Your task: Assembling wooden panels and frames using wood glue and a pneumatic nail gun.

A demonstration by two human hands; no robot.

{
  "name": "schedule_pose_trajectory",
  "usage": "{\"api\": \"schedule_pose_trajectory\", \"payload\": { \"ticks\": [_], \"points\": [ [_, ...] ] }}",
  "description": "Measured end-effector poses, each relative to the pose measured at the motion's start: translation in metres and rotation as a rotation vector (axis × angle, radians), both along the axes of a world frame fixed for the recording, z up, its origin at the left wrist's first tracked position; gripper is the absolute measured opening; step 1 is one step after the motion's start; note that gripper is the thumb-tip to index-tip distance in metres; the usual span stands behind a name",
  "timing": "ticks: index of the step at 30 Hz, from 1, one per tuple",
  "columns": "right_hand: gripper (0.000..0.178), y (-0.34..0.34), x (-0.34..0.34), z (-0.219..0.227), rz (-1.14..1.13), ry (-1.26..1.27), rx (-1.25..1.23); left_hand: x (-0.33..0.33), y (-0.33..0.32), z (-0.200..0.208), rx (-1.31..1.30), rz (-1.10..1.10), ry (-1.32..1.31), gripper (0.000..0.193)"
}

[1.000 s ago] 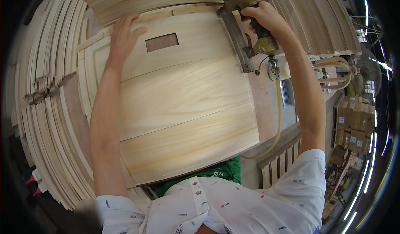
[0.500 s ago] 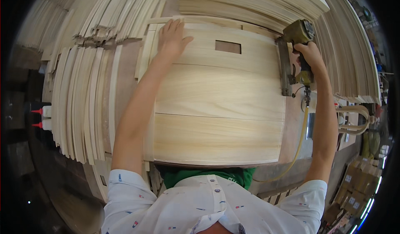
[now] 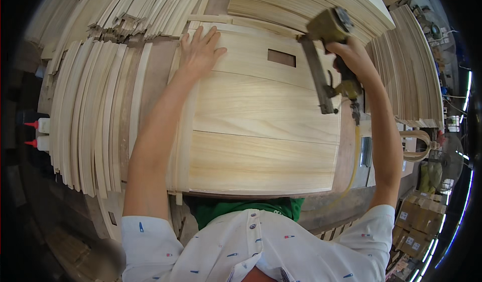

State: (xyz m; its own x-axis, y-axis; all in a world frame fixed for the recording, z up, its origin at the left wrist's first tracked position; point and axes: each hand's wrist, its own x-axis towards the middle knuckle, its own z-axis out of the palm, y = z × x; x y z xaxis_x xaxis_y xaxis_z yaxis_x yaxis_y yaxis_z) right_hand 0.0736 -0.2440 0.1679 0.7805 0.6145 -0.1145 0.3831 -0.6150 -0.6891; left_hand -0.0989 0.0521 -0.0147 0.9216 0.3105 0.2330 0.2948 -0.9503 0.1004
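A pale wooden panel (image 3: 266,108) made of several boards lies flat in front of me, with a rectangular cut-out (image 3: 282,57) near its far edge. My left hand (image 3: 200,53) rests on the panel's far left corner, fingers spread. My right hand (image 3: 351,56) is wrapped round the handle of a pneumatic nail gun (image 3: 327,27). The gun is tilted over the panel's right side, its long magazine slanting toward me. Whether its nose touches the far edge strip cannot be made out. A yellow air hose (image 3: 355,154) hangs from the handle's lower end.
Stacked wooden strips (image 3: 93,111) fill the left side, and a pile of long boards (image 3: 306,6) lies beyond the panel. More boards (image 3: 409,76) stand at the right. Two white bottles with red tips (image 3: 43,142) are at far left; cardboard boxes (image 3: 419,224) sit lower right.
My right hand has carried the nail gun left from beside the panel to over it, tilting it. My left hand stays on the far left corner, its fingers more spread.
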Motion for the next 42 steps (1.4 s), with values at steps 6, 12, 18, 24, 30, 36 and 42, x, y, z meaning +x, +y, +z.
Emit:
{"api": "schedule_pose_trajectory", "payload": {
  "ticks": [6,12,18,24,30,36,42],
  "points": [
    [0.026,0.112,-0.026,-0.004,0.204,0.034,0.025,0.001,-0.002,-0.001,-0.032,0.019,0.022,0.059],
    [0.024,0.171,-0.024,-0.028,0.261,0.142,0.053,0.001,-0.002,-0.004,-0.020,0.014,-0.034,0.057],
    [0.024,0.180,-0.022,-0.032,0.247,0.134,-0.011,0.004,-0.003,0.001,0.004,0.027,-0.012,0.056],
    [0.021,0.136,-0.017,-0.017,0.196,0.054,-0.029,0.002,-0.003,0.000,0.005,0.064,0.057,0.057],
    [0.023,0.095,0.006,-0.016,0.091,0.064,-0.112,0.006,-0.003,-0.006,0.019,0.052,0.048,0.056],
    [0.026,0.024,0.029,-0.016,-0.019,0.067,-0.031,0.005,-0.004,-0.003,0.038,0.072,0.034,0.055],
    [0.024,-0.009,0.040,-0.033,-0.103,0.128,-0.003,0.005,0.002,-0.011,0.049,0.037,-0.023,0.054]
  ]
}}
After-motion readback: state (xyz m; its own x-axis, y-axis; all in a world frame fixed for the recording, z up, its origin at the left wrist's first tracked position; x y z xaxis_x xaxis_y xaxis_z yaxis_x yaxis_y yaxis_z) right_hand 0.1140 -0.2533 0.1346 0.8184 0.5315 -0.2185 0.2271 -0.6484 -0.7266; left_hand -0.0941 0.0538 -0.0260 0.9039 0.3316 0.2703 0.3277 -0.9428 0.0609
